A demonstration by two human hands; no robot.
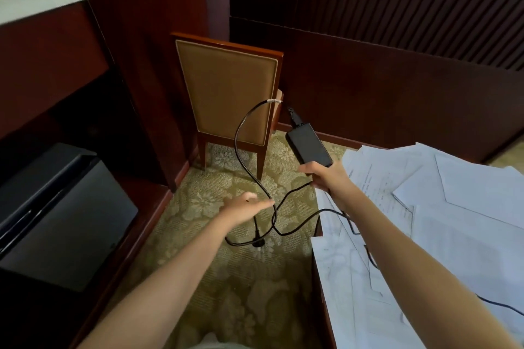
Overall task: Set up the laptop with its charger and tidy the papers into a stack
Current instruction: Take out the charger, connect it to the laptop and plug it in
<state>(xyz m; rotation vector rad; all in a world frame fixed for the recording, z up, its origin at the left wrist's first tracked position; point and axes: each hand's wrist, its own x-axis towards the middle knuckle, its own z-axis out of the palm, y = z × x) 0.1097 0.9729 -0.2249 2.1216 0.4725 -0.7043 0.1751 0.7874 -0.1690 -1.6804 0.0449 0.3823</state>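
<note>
My right hand [326, 176] grips the near end of the black charger brick [308, 144], held in the air beyond the desk's left edge. Its black cable [241, 133] loops down over the carpet, and the plug end [258, 242] hangs low beneath my left hand [245, 208]. That hand is open, fingers stretched toward the hanging cable, just touching or beside it. A thinner lead runs back from the brick across the loose white papers [453, 207] scattered over the desk at right. No laptop is visible.
An upholstered wooden chair [226, 88] stands against the dark wood wall ahead. A black cabinet or mini-fridge [62, 212] sits low at left under a counter. Patterned carpet [226, 278] lies between them and the desk edge [319, 278].
</note>
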